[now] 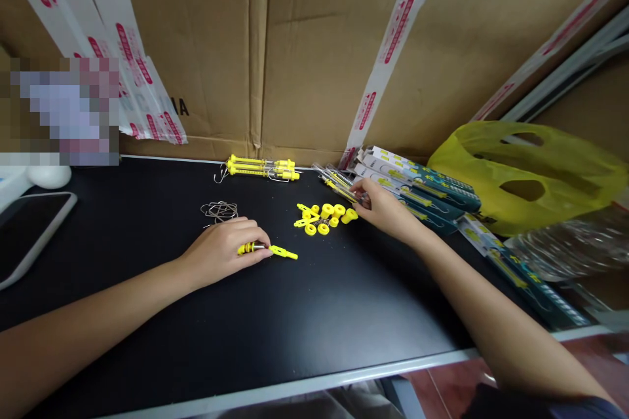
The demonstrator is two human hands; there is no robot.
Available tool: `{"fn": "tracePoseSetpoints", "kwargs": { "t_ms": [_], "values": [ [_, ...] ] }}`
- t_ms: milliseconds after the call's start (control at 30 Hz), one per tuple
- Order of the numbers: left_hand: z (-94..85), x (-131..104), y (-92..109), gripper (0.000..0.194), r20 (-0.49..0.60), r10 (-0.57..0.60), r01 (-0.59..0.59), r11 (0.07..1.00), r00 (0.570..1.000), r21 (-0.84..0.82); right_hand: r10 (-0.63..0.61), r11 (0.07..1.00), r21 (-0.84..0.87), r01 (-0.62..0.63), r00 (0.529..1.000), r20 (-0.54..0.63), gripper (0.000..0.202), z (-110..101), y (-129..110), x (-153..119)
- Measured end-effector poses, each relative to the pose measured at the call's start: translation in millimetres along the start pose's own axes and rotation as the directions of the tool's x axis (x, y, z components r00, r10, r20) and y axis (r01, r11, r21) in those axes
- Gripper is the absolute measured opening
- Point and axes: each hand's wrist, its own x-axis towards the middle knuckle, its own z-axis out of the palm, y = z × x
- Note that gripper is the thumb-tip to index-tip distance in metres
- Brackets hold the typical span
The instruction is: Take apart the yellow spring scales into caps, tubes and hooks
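Observation:
My left hand (230,245) is closed around a yellow spring-scale rod (284,253) with a metal spring; its slotted end sticks out past my fingertips. Just behind that hand lies a tangle of wire hooks (219,211). My right hand (378,206) is at the near end of several clear plastic tubes (334,178), its fingers pinched on a tube end, partly hidden. Loose yellow caps and slotted pieces (324,217), with small springs among them, are heaped to the left of it. Assembled yellow spring scales (263,168) with hooks lie side by side at the back.
Printed spring-scale boxes (417,186) are stacked at right, beside a yellow plastic bag (525,177) and a clear plastic bundle (565,249). A phone-like device (34,229) lies at left. Taped cardboard (314,46) stands along the back of the black table (314,321).

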Motion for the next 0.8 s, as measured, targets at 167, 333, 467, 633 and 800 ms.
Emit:
{"fn": "tracePoseSetpoints", "kwargs": {
  "t_ms": [167,333,467,633,800],
  "values": [
    [-0.9,-0.1,0.1,0.016,-0.002,0.005,-0.005,1.0,1.0,-0.004,-0.04,0.998,-0.047,0.04,0.999,0.01,0.026,0.7,0.2,1.4],
    [-0.4,0.3,-0.2,0.016,-0.006,0.017,-0.017,1.0,1.0,0.0,0.005,0.996,-0.091,-0.002,0.999,0.042,0.02,-3.9,-2.3,2.4],
    [-0.5,0.6,-0.1,0.016,-0.006,0.016,-0.016,1.0,1.0,0.001,0.104,0.939,-0.339,-0.057,0.987,0.123,0.02,-20.3,-8.2,-5.6],
    [-0.6,0.6,0.6,0.015,-0.006,0.012,-0.012,1.0,1.0,0.018,0.204,0.889,-0.455,-0.051,0.934,0.294,0.018,-34.2,-8.2,-16.2],
    [-1.1,-0.1,5.3,0.015,0.01,0.047,-0.048,0.996,0.999,0.08,0.118,0.939,-0.343,-0.028,0.962,0.246,0.017,-23.2,-5.5,-7.5]
  ]
}}
